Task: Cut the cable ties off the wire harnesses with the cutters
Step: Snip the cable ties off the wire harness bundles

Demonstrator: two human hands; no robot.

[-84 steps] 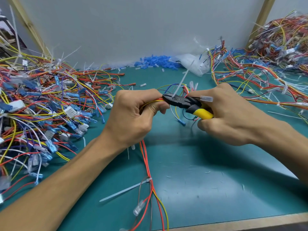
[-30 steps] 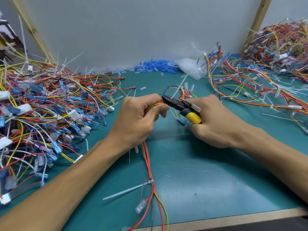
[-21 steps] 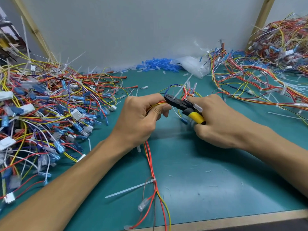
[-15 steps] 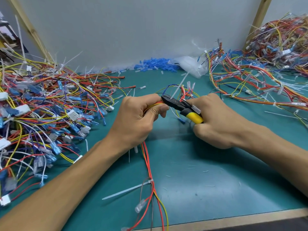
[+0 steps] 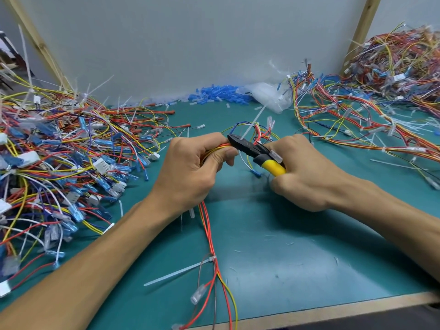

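Nipping this cable tie (image 5: 250, 125) cleanly is your job now: it rings the wire harness (image 5: 215, 148) gripped in your left hand (image 5: 190, 172), right at the nose of the cutters (image 5: 251, 148).

— Agreed. Your right hand (image 5: 307, 175) wraps the yellow handles, blades nearly closed; catch white plastic only, never the red and yellow wires. Loose leads (image 5: 260, 132) crowd behind, and a second tie (image 5: 181, 272) waits lower on the green mat (image 5: 297, 258).

Teal mat (image 5: 285, 258), grey back panel (image 5: 190, 44), wooden strut (image 5: 362, 32), blue terminal sleeves (image 5: 219, 95) beside clear bag (image 5: 266, 96).
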